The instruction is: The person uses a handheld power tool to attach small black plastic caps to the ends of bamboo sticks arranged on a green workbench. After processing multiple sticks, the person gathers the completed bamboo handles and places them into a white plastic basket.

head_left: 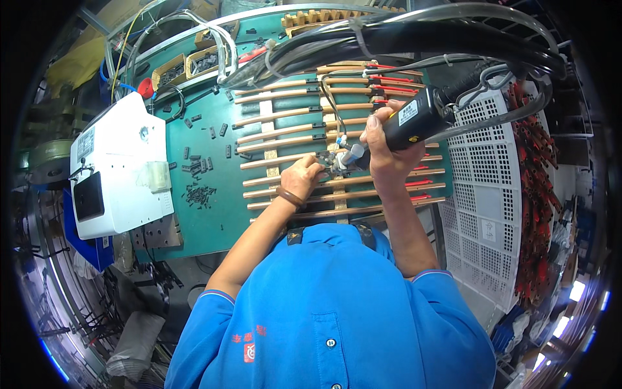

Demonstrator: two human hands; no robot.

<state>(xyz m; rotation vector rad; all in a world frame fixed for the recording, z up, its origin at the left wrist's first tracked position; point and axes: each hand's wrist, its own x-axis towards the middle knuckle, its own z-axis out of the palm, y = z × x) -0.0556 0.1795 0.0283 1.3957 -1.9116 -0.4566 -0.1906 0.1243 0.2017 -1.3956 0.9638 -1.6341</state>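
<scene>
Blue work shirt [324,298], nearest; both forearms reach ahead of it.

Left hand [303,178]: bare, brown bangle [291,196] at the wrist; fingers bunched at the near side of a copper tube [285,158]. Whether they pinch the tube or a small black block on it, I cannot tell.

Right hand [389,152]: wrapped round a black power tool [414,120], the body slanting up and rightward, the clear nose [353,155] just beside the left fingertips.

Copper tube: ahead of the shirt, long axis running left to right — one of a row of near-parallel lengths. The left hand is nearer its left end; the tool comes in from the right. Contact between nose and block: hidden by fingers and fittings. The tube's right part: lost behind tool and hand.

Green tabletop [207,236], left: loose black pieces [197,165], a white machine [123,162].

Farther off: open cartons [168,70]; thick hoses [414,42] overhead — their far ends hard to trace.
</scene>
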